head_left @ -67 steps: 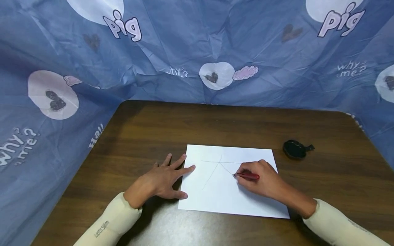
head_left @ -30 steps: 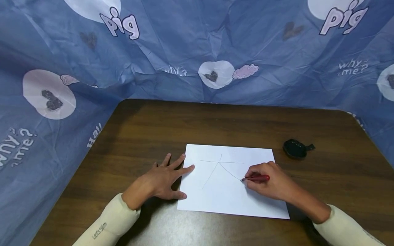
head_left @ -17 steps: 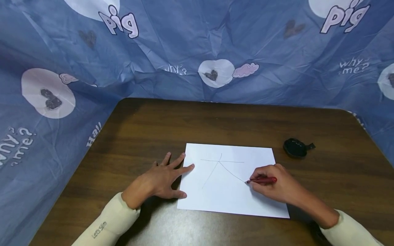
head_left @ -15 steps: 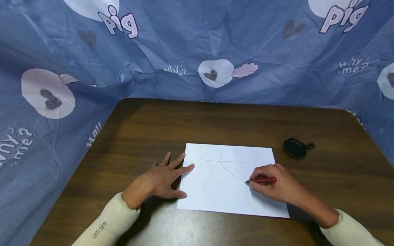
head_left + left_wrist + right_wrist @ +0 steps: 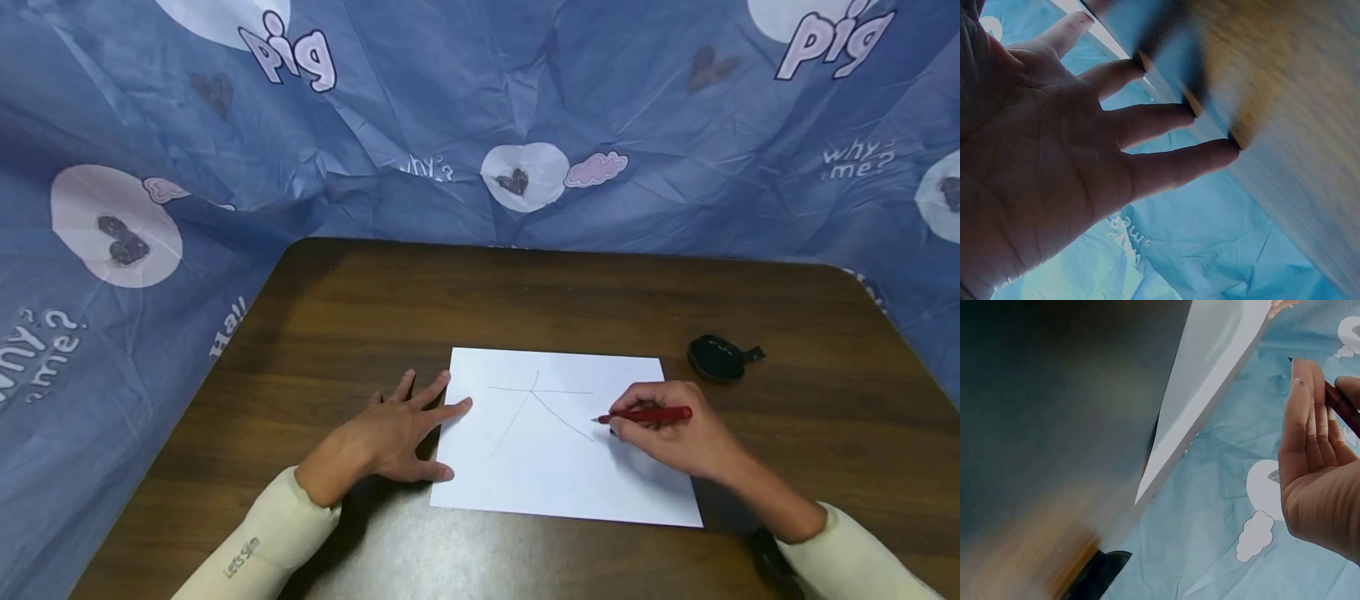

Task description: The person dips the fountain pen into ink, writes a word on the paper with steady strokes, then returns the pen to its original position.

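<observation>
A white sheet of paper (image 5: 540, 475) lies on the brown table, marked with thin dark strokes: a horizontal line, a short stroke through it and two long diagonals spreading downward. My right hand (image 5: 675, 429) pinches a red pen (image 5: 652, 415) over the paper's right part, its tip pointing left, a little above the lower end of the right diagonal. In the right wrist view the pen (image 5: 1342, 407) shows between thumb and fingers. My left hand (image 5: 397, 433) lies with fingers spread at the paper's left edge, thumb and forefinger on the sheet. The left wrist view shows its palm (image 5: 1041, 156) and straight fingers.
A small black pan-shaped dish (image 5: 716, 358) with a short handle stands right of the paper. Part of a dark object (image 5: 772, 558) shows beside the right sleeve. Blue printed cloth (image 5: 420, 108) hangs behind the table (image 5: 480, 292) and along its sides.
My right hand drew the right diagonal down and rightward, paused at its end, then lifted the pen off and moved it slightly up. The left hand stayed in place.
</observation>
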The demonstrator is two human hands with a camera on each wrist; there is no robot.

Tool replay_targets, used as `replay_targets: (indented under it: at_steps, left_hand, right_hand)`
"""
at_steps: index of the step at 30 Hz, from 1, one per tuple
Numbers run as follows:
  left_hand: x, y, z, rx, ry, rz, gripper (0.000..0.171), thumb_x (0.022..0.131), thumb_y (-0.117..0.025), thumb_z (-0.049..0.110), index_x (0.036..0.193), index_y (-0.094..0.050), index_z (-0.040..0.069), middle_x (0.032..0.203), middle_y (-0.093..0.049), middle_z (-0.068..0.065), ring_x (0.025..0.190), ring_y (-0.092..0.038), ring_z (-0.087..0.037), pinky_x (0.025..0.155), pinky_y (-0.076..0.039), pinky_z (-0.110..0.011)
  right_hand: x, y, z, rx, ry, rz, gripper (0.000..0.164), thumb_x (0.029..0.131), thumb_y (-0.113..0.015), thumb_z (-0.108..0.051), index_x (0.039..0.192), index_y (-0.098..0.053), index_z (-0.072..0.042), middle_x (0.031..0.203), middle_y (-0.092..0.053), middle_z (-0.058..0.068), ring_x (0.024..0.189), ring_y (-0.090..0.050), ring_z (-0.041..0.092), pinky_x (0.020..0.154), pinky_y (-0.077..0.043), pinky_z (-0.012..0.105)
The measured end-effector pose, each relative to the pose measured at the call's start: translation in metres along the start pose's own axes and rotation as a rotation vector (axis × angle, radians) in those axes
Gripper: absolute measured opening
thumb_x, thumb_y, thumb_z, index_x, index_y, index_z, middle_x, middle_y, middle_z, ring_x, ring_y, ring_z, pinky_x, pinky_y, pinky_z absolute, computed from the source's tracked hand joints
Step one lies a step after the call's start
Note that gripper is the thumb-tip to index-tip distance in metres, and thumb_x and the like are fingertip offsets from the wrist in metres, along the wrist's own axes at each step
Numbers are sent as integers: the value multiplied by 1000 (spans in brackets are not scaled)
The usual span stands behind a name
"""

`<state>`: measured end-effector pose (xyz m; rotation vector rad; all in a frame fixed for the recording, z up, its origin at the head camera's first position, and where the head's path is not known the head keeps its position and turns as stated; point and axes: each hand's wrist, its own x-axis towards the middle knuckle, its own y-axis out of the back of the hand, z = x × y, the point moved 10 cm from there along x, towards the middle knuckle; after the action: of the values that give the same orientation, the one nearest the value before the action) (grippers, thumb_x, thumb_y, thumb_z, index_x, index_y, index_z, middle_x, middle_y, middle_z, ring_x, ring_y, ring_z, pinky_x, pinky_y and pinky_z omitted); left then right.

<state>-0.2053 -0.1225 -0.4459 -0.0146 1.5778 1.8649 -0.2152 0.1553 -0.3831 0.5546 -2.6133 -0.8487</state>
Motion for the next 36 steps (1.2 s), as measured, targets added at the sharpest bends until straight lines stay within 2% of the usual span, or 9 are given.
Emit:
replay_targets:
  at_steps: [8,13,17,25,29,36]
  left_hand:
    - [2,-1,1,-3,1,-2,84,87,-69,58,158,-27,38,168,-2,-4,147,-1,-50,103,-20,-78]
    - [2,-2,0,-8,2,-1,84,88,-68,59,158,-26,38,167,-2,-4,148,-1,-49,104,-19,-77]
    - [0,-4,-1,-9,6,-1,85,87,-68,59,158,-27,37,167,-3,-4,147,-2,-50,103,-19,-77]
    - [2,-4,-2,-13,-2,0,85,88,-68,59,158,-26,37,168,-2,-3,148,-1,-49,104,-18,-77]
    - [2,-2,-2,-2,0,0,85,88,-68,59,158,-26,37,168,-1,-3,148,-1,-49,104,-18,-77]
    - [2,-2,-1,8,9,-5,85,88,-67,60,159,-25,37,168,-1,-3,148,-1,-49,104,-19,-77]
  right_hand:
    - [1,8,8,29,-72,22,12,85,-78,-7,95,-75,-11,91,-73,-1,75,-66,17,65,-58,29]
    - [2,14,11,16,-94,81,14,86,-77,-7,96,-69,-10,86,-71,0,72,-66,15,61,-56,29]
    - [2,25,12,22,-72,160,18,87,-76,-4,98,-63,-7,85,-70,4,67,-68,14,57,-55,28]
    - [-6,59,16,0,-6,318,22,82,-79,4,98,-67,-4,82,-71,5,63,-69,12,56,-55,22]
    - [-11,71,23,21,-18,361,22,82,-78,5,100,-67,-3,83,-72,7,64,-70,14,57,-56,22]
    - [-24,89,37,-21,-127,418,24,85,-78,-2,106,-67,-2,82,-72,-11,65,-71,8,50,-52,22]
